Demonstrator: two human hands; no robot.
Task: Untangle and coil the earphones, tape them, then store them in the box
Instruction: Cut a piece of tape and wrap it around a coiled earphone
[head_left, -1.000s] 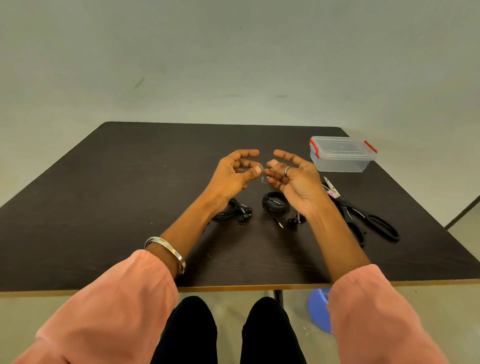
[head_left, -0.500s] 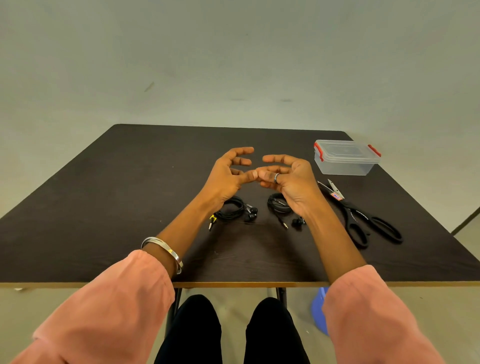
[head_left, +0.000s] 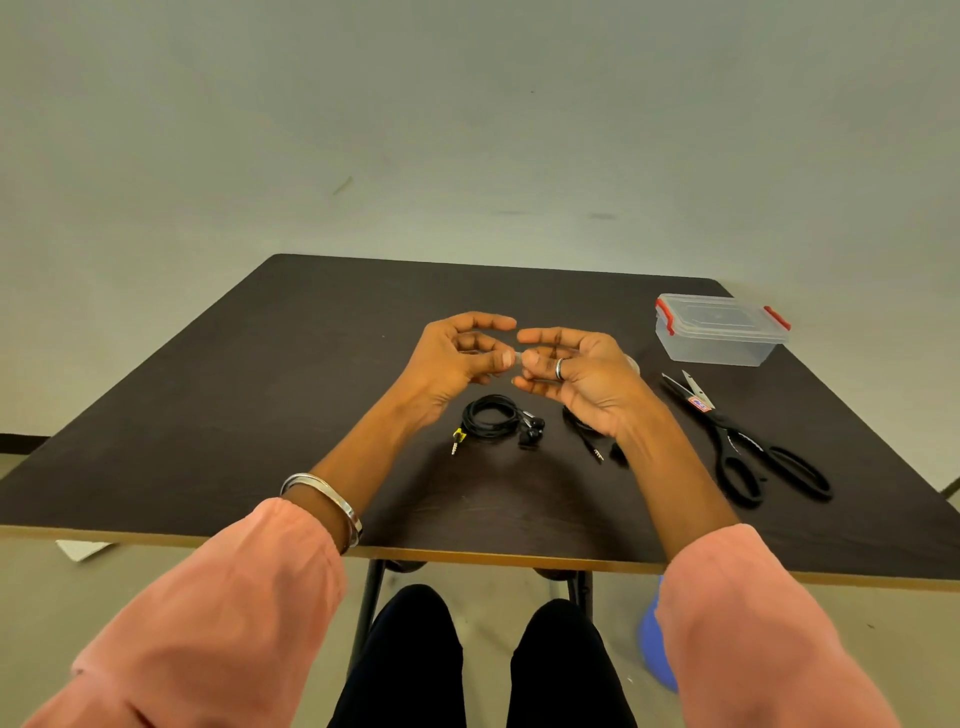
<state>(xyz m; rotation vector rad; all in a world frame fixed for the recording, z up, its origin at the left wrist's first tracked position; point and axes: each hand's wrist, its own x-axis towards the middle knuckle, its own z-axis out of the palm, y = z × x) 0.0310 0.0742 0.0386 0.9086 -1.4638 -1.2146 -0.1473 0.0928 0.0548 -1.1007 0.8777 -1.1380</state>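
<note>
Two hands meet above the tabletop (head_left: 260, 415): left hand (head_left: 457, 358) and right hand (head_left: 576, 371) pinch a small clear piece, likely tape (head_left: 518, 356). Coiled earphones (head_left: 493, 418) lie below; closed box (head_left: 719, 332) far right.

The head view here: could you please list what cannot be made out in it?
- Second earphone coil: mostly hidden by the right hand.
- Whatever the left hand and right hand pinch between them: too small and clear to identify.
- Plastic box: contents unreadable through the lid.
- Blue object: hidden by the right sleeve.
</note>
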